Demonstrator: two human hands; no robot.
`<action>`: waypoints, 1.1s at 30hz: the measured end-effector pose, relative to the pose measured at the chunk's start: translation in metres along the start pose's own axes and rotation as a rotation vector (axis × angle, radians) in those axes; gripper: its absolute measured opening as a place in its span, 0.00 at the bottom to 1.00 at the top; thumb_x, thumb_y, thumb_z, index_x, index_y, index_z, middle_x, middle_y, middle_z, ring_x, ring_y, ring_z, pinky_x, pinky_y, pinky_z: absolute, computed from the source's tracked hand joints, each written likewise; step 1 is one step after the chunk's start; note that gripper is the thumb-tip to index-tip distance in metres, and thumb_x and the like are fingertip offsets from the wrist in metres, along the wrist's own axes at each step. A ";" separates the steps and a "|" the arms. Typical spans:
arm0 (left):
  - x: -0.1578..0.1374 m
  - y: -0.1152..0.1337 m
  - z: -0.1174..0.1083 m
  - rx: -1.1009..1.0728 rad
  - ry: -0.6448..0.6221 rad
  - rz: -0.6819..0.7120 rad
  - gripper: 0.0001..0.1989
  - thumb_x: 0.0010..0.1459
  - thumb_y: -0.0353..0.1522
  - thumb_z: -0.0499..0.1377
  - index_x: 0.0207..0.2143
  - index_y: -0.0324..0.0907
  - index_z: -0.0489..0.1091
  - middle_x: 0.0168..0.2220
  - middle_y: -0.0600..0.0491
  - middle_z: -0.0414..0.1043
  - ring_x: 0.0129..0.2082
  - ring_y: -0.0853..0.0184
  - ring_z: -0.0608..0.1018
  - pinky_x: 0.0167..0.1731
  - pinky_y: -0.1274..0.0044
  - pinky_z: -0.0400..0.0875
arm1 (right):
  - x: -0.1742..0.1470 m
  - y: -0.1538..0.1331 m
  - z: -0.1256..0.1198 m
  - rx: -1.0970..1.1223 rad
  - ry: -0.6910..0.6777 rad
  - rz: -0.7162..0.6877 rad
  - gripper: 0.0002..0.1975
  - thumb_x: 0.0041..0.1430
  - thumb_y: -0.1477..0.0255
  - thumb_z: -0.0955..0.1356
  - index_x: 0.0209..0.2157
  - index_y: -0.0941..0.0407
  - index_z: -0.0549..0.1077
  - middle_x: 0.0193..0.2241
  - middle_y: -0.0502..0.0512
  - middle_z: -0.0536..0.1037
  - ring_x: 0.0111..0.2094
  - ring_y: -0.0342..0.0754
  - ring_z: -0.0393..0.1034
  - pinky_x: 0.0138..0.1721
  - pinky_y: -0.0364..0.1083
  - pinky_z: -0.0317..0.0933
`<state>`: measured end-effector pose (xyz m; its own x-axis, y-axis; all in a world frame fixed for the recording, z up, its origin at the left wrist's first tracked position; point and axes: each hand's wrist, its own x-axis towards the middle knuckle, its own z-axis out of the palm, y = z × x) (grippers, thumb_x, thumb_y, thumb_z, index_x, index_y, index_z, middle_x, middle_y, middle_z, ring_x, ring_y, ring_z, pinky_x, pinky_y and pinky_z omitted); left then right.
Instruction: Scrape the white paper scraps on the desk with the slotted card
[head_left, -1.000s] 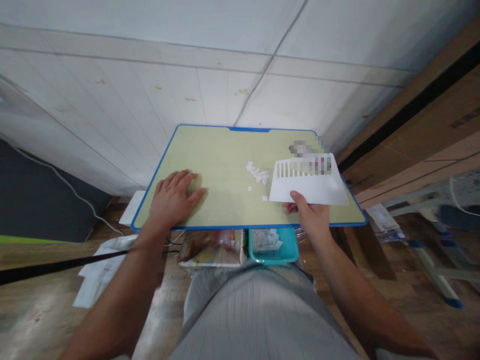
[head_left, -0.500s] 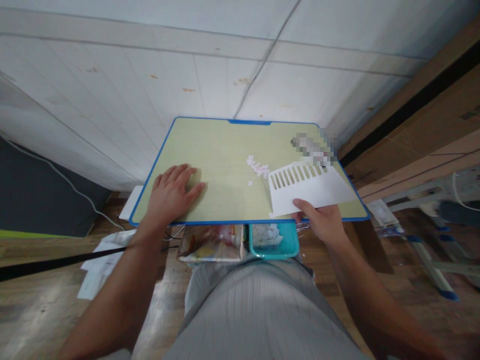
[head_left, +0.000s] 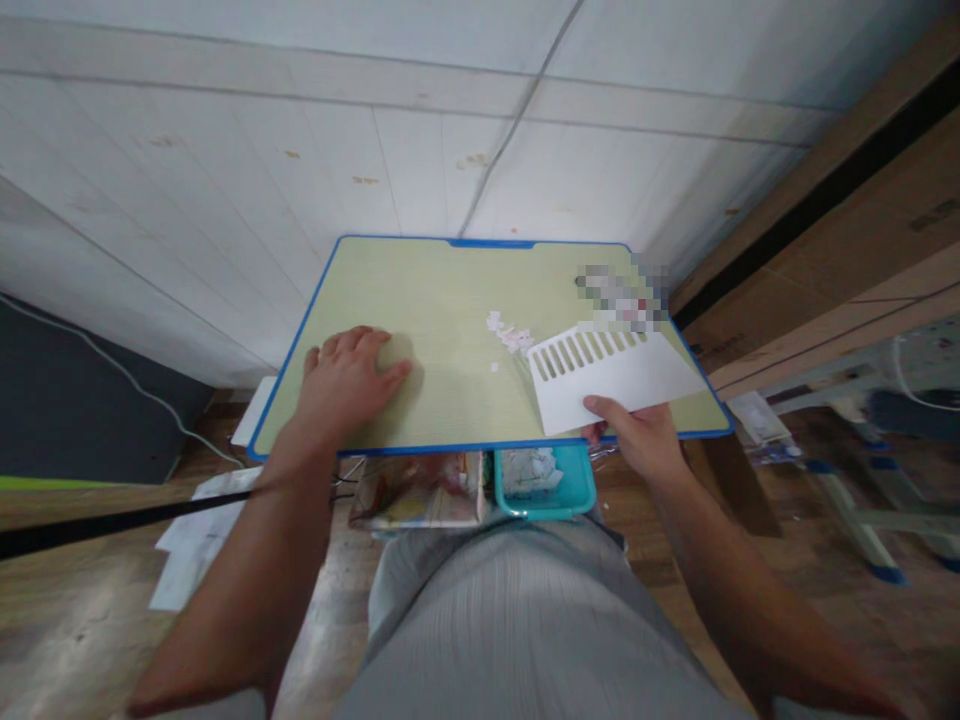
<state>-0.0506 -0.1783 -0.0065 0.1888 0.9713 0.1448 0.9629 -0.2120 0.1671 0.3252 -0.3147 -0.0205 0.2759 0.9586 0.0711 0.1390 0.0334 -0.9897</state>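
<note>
My right hand (head_left: 634,430) pinches the lower edge of a white sheet of paper (head_left: 604,385), thumb on top and fingers beneath. A row of narrow slots runs along the sheet's far side, making it look like a comb. My left hand (head_left: 349,378) is at the left part of the yellow-green table (head_left: 450,400), fingers spread and holding nothing. Small white paper scraps (head_left: 514,337) lie in a loose pile just left of the sheet. Behind the sheet, an item blurred by pixels (head_left: 619,298) cannot be made out.
Under the table's front edge stand a turquoise bin (head_left: 581,485) with paper pieces and an open box (head_left: 420,490). A white wall (head_left: 420,170) borders the far side. Cardboard boxes (head_left: 840,240) stand at the right. A black strap (head_left: 150,520) crosses at the left.
The view has shifted slightly, so the table appears a little further left. My right hand still holds the paper, and my left hand looks slightly more arched.
</note>
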 end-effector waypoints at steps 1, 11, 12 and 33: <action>0.007 0.007 -0.001 0.000 -0.007 0.010 0.29 0.76 0.48 0.61 0.73 0.51 0.76 0.78 0.42 0.74 0.78 0.38 0.73 0.79 0.45 0.64 | 0.001 0.000 0.001 0.001 0.029 -0.001 0.19 0.59 0.54 0.82 0.28 0.49 0.77 0.18 0.51 0.78 0.16 0.50 0.70 0.19 0.50 0.70; 0.078 0.038 0.018 -0.151 -0.008 0.027 0.29 0.75 0.45 0.61 0.72 0.44 0.78 0.77 0.40 0.75 0.78 0.40 0.72 0.80 0.49 0.62 | 0.029 -0.003 0.046 -0.001 0.131 -0.047 0.26 0.59 0.44 0.81 0.34 0.52 0.79 0.24 0.56 0.85 0.22 0.52 0.79 0.26 0.50 0.77; 0.077 0.036 0.020 -0.162 0.004 0.031 0.28 0.75 0.44 0.61 0.71 0.44 0.78 0.76 0.39 0.76 0.78 0.40 0.72 0.79 0.49 0.62 | 0.034 -0.004 0.051 -0.012 0.117 -0.054 0.26 0.59 0.43 0.81 0.33 0.51 0.78 0.24 0.56 0.85 0.22 0.52 0.79 0.26 0.50 0.77; 0.084 0.024 0.027 -0.209 0.106 0.002 0.21 0.72 0.41 0.60 0.57 0.43 0.86 0.65 0.39 0.84 0.69 0.39 0.79 0.74 0.50 0.70 | 0.009 -0.014 0.005 -0.160 -0.124 0.006 0.29 0.59 0.43 0.83 0.22 0.51 0.79 0.20 0.58 0.82 0.20 0.53 0.75 0.23 0.51 0.74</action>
<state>-0.0064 -0.0985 -0.0166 0.1586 0.9563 0.2455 0.8995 -0.2425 0.3635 0.3213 -0.3050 -0.0066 0.1593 0.9864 0.0395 0.2901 -0.0085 -0.9570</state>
